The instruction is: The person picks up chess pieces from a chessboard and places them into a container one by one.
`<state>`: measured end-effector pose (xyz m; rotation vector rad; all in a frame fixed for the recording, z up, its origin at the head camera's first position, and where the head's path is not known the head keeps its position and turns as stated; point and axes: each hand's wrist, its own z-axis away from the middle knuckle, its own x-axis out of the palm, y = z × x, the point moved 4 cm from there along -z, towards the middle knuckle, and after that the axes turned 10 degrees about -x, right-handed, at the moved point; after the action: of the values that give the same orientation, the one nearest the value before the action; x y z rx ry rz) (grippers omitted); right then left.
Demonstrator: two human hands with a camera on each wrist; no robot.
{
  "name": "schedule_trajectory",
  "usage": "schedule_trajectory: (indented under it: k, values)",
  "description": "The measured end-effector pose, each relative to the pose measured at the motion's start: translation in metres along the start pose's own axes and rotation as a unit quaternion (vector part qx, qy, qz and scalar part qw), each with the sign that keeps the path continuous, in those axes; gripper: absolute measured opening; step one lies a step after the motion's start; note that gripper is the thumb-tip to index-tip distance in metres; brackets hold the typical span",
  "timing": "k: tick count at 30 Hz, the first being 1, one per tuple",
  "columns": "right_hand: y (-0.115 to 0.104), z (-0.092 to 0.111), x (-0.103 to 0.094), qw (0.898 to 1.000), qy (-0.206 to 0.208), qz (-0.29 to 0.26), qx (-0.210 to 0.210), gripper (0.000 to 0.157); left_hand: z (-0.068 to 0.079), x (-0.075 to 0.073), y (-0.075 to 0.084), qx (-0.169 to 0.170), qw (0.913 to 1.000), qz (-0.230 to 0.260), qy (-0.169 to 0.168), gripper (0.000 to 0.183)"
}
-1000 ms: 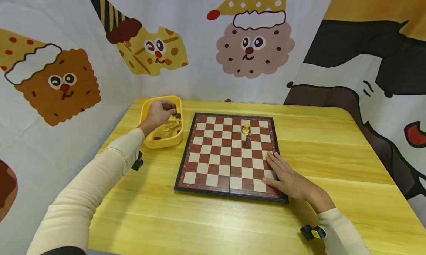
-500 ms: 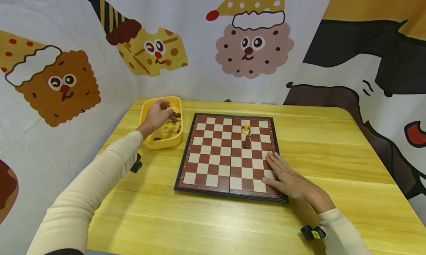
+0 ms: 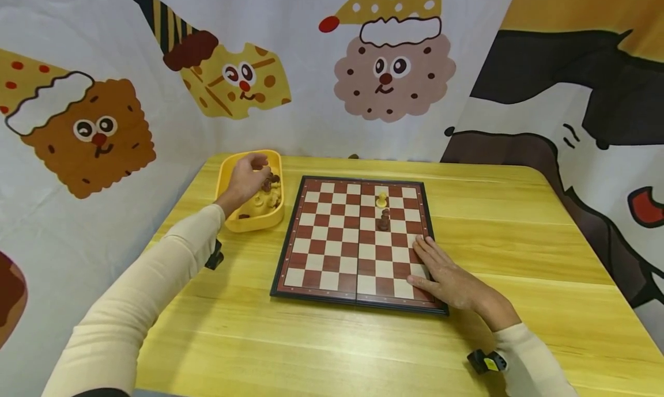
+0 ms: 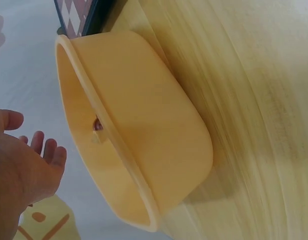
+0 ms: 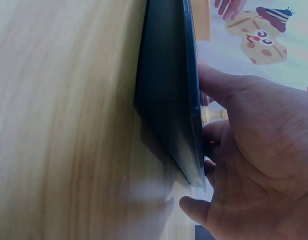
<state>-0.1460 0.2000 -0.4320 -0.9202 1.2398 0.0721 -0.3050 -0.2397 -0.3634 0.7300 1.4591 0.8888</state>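
Note:
My left hand [image 3: 246, 179] is over the yellow plastic basket [image 3: 254, 225], its fingers relaxed and thumb apart. In the left wrist view, this hand [image 4: 29, 167] shows nothing between thumb and fingers. Brown chess pieces [image 3: 271, 181] and pale yellow chess pieces [image 3: 267, 199] lie loose in the basket, partly hidden by the hand. Fingers spread, my right hand [image 3: 448, 277] rests on the right edge of the checkered chessboard [image 3: 332, 247]. A yellow pawn [image 3: 381, 200] stands upright near the board's far side, with a brown chess piece [image 3: 384, 220] just in front of it.
The basket stands left of the board on a yellow wood-grain table [image 3: 321, 351]. Behind the table hangs a white cloth [image 3: 311, 132] printed with cartoon food. In the right wrist view, the board's dark side [image 5: 166, 65] rises above the tabletop.
My left hand lifts slightly away from the pieces, its finger and thumb parting, and more brown pieces show beneath it. My right hand and the two pieces on the board stay put.

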Motion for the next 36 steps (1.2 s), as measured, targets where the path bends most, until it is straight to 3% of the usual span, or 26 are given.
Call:
schedule_trajectory:
  k: [6, 17, 22, 30, 36]
  values:
    - [0.001, 0.001, 0.000, 1.000, -0.002, 0.003, 0.003, 0.084, 0.001, 0.008, 0.010, 0.014, 0.9991, 0.040, -0.008, 0.036]
    - [0.003, 0.002, 0.000, 1.000, 0.002, 0.000, 0.002, 0.084, 0.017, 0.043, 0.043, 0.086, 0.9944, 0.014, -0.060, 0.032]
    - [0.003, 0.002, -0.001, 1.000, 0.005, -0.006, 0.004, 0.084, 0.021, 0.064, 0.045, 0.087, 0.9927, 0.015, -0.082, 0.034]
    - [0.001, -0.001, 0.001, 1.000, 0.016, -0.008, -0.010, 0.084, 0.026, 0.103, 0.050, 0.100, 0.9854, 0.058, -0.125, 0.032]
    - [0.002, 0.001, 0.001, 1.000, 0.017, -0.014, -0.007, 0.084, 0.030, 0.139, 0.055, 0.080, 0.9781, 0.090, -0.170, 0.032]
